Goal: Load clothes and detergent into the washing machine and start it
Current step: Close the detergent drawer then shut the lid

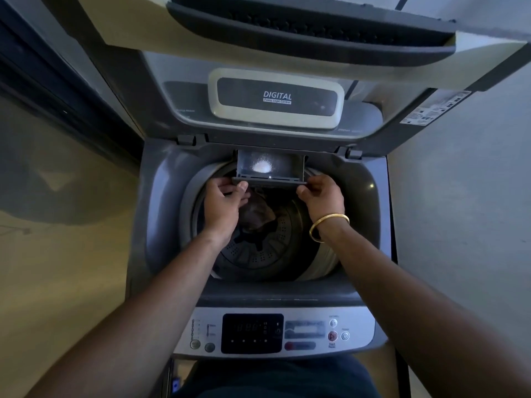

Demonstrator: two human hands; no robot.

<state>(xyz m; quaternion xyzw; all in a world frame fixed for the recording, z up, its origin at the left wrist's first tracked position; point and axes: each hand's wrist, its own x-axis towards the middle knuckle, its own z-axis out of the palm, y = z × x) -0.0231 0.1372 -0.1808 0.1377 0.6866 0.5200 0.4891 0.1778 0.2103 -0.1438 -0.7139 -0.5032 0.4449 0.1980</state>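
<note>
A grey top-loading washing machine [161, 196] stands open below me, its lid [287, 33] raised at the back. The detergent drawer [290, 165] is pulled out over the far rim of the drum and holds a small heap of white powder [262, 166]. My left hand [222, 201] grips the drawer's front edge at its left corner. My right hand [323, 196], with a gold bangle on the wrist, grips the same edge at its right corner. A dark brownish garment [257, 214] lies in the drum [290, 239] beneath the drawer.
The control panel [273, 333] faces me at the near edge, with a dark display, a red start/pause button [332, 336] and a power button [345, 336]. A wall runs along the right, a dark door frame and tan floor on the left.
</note>
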